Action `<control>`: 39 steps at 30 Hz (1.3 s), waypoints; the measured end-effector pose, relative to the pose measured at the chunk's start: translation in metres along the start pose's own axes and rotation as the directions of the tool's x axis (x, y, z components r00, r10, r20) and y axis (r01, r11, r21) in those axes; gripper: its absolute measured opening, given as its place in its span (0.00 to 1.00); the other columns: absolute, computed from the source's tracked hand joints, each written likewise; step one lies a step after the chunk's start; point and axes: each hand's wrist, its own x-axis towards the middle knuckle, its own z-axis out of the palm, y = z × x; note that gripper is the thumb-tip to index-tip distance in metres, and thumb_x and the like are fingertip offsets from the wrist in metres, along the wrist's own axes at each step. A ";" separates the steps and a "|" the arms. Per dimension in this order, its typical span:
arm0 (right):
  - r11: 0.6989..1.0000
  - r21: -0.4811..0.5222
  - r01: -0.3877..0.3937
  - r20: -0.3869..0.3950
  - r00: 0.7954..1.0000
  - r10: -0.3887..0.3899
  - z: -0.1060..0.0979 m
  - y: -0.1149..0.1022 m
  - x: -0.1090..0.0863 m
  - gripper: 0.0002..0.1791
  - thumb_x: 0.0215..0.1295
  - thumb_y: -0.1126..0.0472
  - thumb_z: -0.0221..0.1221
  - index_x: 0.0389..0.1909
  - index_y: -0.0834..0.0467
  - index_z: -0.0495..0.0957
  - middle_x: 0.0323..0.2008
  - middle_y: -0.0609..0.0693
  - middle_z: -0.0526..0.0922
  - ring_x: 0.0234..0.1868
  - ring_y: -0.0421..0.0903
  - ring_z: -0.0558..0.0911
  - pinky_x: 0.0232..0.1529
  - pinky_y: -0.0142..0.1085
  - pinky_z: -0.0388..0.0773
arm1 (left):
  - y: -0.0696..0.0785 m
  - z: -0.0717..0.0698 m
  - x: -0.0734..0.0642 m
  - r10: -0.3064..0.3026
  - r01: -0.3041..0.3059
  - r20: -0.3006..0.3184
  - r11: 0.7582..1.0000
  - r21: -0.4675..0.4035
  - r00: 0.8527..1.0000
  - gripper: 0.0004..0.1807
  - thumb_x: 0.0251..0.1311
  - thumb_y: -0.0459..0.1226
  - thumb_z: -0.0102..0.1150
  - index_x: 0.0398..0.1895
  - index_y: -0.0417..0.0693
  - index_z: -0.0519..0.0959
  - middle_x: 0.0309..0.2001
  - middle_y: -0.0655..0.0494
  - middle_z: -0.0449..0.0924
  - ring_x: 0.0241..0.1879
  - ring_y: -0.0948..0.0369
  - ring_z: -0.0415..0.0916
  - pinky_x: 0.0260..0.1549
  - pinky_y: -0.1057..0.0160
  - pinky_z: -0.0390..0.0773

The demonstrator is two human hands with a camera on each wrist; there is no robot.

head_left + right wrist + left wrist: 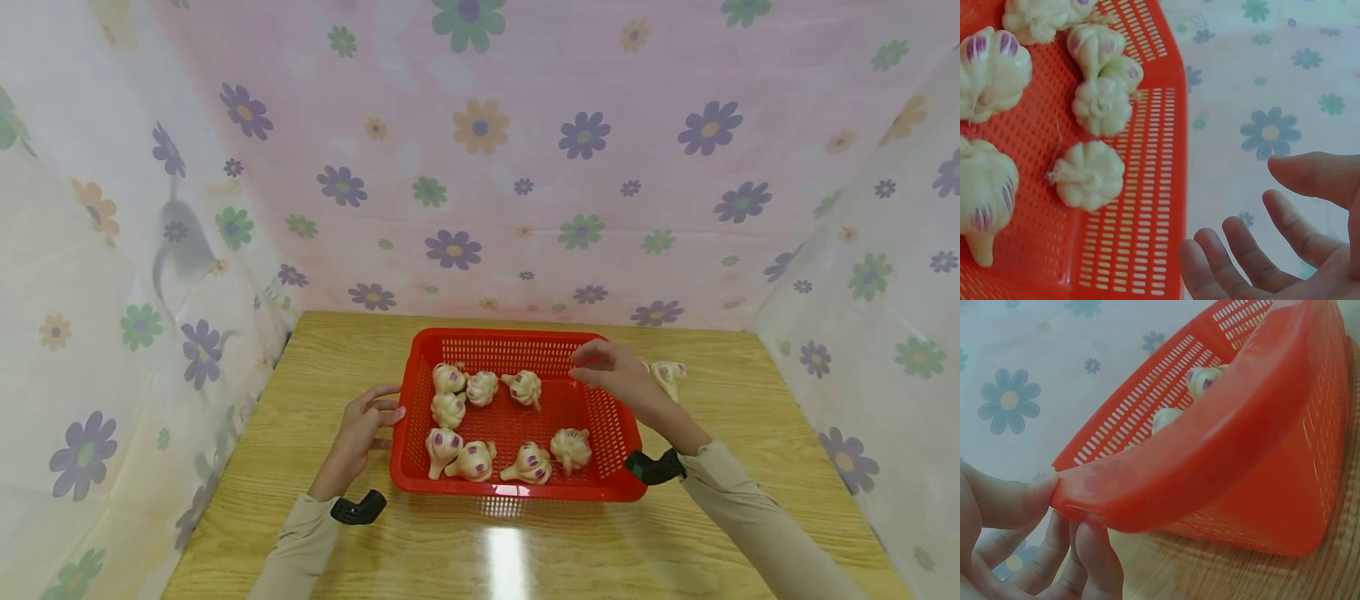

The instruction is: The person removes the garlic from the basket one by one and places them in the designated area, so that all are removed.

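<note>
Cloth [412,158] printed with flowers hangs behind the table [337,358] and along both sides. The wooden table carries a red basket [600,493], its slotted walls standing around a load of garlic. Each forearm wears a pale sleeve [757,517]; the right one passes close over the basket's right end, so a low sweep there might catch the rim and jolt everything inside.

At the basket's left end, the left hand [362,429] has its rim pinched, thumb above and fingers below. An uneven pull or lift from that side alone could tip the basket or skid it, sending the load sliding toward one wall. The right hand [611,375] hovers by the right back corner, thumb and fingers apart with nothing between them. A black device [656,468] on the right wrist sits very near the rim too, and could knock it if the arm dropped.

Smallest are the garlic bulbs [522,388]: eight show in the basket, mostly bunched left and along the front. At least one loose bulb [665,372] lies on the table beyond the right end, partly hidden by the right arm; being round and smooth-looking, it might roll off if brushed
</note>
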 end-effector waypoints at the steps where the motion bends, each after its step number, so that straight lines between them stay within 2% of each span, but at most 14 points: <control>1: 1.000 0.005 0.001 0.009 1.000 -0.001 0.002 0.000 0.000 0.19 0.64 0.59 0.60 0.50 0.68 0.72 0.46 0.61 0.76 0.41 0.52 0.79 0.40 0.38 0.78 | 0.000 0.000 0.000 0.000 0.000 -0.001 1.000 -0.001 1.000 0.23 0.56 0.32 0.60 0.58 0.51 0.74 0.47 0.45 0.76 0.36 0.54 0.78 0.25 0.54 0.81; 6: 1.000 0.009 -0.004 0.044 0.999 0.004 0.010 0.001 0.001 0.19 0.64 0.59 0.60 0.49 0.68 0.72 0.46 0.61 0.76 0.40 0.49 0.80 0.40 0.38 0.78 | -0.001 0.000 0.001 0.000 0.000 -0.003 1.000 0.000 1.000 0.23 0.56 0.32 0.60 0.58 0.51 0.74 0.47 0.45 0.76 0.36 0.55 0.78 0.24 0.55 0.81; 16: 0.999 0.038 -0.018 0.102 0.995 0.014 0.026 0.007 0.005 0.20 0.63 0.59 0.61 0.49 0.68 0.73 0.45 0.60 0.78 0.39 0.50 0.80 0.39 0.40 0.78 | -0.001 0.000 0.001 -0.006 0.006 -0.009 1.000 0.001 1.000 0.24 0.56 0.32 0.60 0.58 0.51 0.74 0.48 0.45 0.76 0.36 0.55 0.77 0.24 0.56 0.81; 27: 0.997 0.060 -0.039 0.143 0.989 0.030 0.044 0.007 0.005 0.17 0.64 0.62 0.59 0.49 0.69 0.73 0.44 0.60 0.78 0.39 0.50 0.79 0.39 0.41 0.78 | -0.001 -0.001 0.000 0.003 -0.003 0.010 1.000 -0.010 1.000 0.24 0.56 0.32 0.60 0.59 0.51 0.74 0.48 0.44 0.75 0.36 0.55 0.77 0.24 0.57 0.81; 35: 0.997 0.053 -0.058 0.146 0.988 0.050 0.054 0.013 0.008 0.19 0.63 0.60 0.61 0.49 0.68 0.74 0.45 0.58 0.79 0.40 0.49 0.80 0.42 0.47 0.78 | -0.001 0.000 0.000 0.009 -0.009 0.013 1.000 -0.014 1.000 0.24 0.57 0.32 0.60 0.59 0.51 0.73 0.47 0.45 0.75 0.37 0.55 0.77 0.24 0.57 0.80; 39: 0.996 0.062 -0.066 0.150 0.987 0.056 0.060 0.014 0.009 0.18 0.62 0.60 0.61 0.48 0.67 0.74 0.44 0.57 0.79 0.40 0.50 0.80 0.41 0.47 0.78 | -0.001 0.000 0.000 0.004 -0.003 0.009 1.000 -0.014 1.000 0.24 0.57 0.32 0.60 0.59 0.51 0.74 0.48 0.45 0.75 0.37 0.55 0.77 0.24 0.57 0.81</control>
